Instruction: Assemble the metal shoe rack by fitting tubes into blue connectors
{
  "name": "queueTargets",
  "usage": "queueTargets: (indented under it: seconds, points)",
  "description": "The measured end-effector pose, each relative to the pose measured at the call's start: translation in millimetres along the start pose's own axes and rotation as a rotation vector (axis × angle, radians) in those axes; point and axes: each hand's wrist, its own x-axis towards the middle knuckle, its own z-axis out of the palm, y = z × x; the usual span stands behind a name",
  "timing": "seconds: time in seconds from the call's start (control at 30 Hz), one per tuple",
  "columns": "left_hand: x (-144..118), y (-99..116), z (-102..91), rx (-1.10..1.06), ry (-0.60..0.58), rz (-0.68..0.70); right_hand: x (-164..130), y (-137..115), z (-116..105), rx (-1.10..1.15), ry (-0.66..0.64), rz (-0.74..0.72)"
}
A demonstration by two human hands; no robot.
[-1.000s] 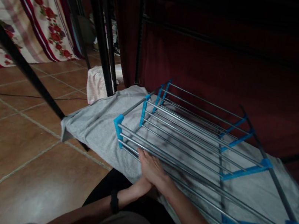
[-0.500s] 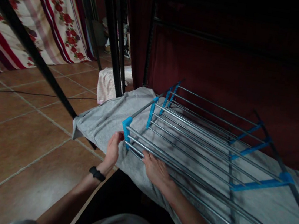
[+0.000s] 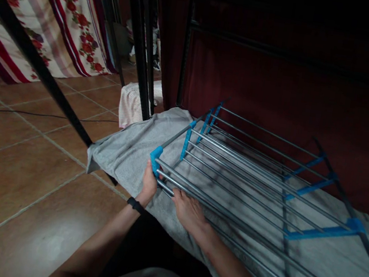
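Observation:
A folded drying rack of silver metal rods with blue plastic joints lies flat on a grey cloth. My left hand grips the rack's near blue corner piece. A black band circles that wrist. My right hand rests palm down on the nearest rods, fingers spread over them.
Brown floor tiles lie to the left, crossed by a thin cable. Black metal poles rise behind the cloth. A floral curtain hangs at the back left, dark red fabric behind the rack. A pale folded cloth sits by the poles.
My left hand came out from under my right arm, reached leftward and closed on the blue corner piece. My right hand stayed on the rods.

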Motion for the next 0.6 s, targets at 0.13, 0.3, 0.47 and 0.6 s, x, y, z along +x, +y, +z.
queueTargets:
  seconds: [0.13, 0.3, 0.47, 0.6]
  points:
    - [0, 1, 2.2, 0.006, 0.025, -0.012, -1, 1, -1, 0.008, 0.01, -0.001]
    - [2, 2, 2.0, -0.012, 0.039, -0.023, -1, 4, -3, 0.035, -0.004, -0.02]
    - [9, -2, 2.6, -0.05, 0.105, 0.018, 0, 8, -7, 0.093, -0.018, -0.013]
    - [13, -7, 2.6, -0.065, 0.126, 0.017, 1, 10, -9, 0.108, -0.02, -0.013]
